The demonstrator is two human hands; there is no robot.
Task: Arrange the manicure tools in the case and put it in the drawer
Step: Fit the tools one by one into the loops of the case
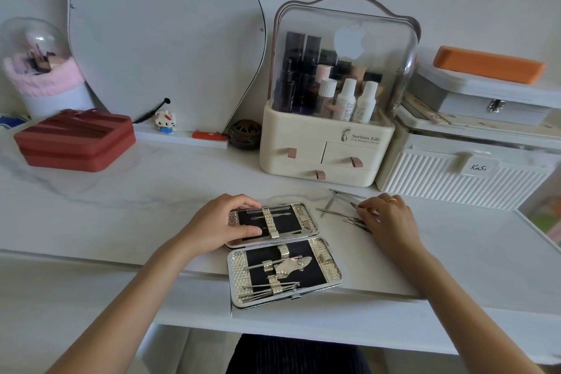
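head view:
step: filling the case, judged midway; manicure case (283, 255) lay open on the tabletop (121, 206).
left hand (226, 222): fingers flat, pressing the far half.
right hand (390, 222): fingertips pinching at the loose tools (340, 210).
count: 1 case, roughly 5 loose tools, 3 drawers (349, 158) on the organizer.
next: lift one tool, slide it under a strap.

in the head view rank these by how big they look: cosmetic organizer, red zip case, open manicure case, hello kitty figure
1. cosmetic organizer, clearly the largest.
2. and 3. red zip case and open manicure case look alike; the manicure case lies nearer the camera, so I will not rank them.
4. hello kitty figure, the smallest.
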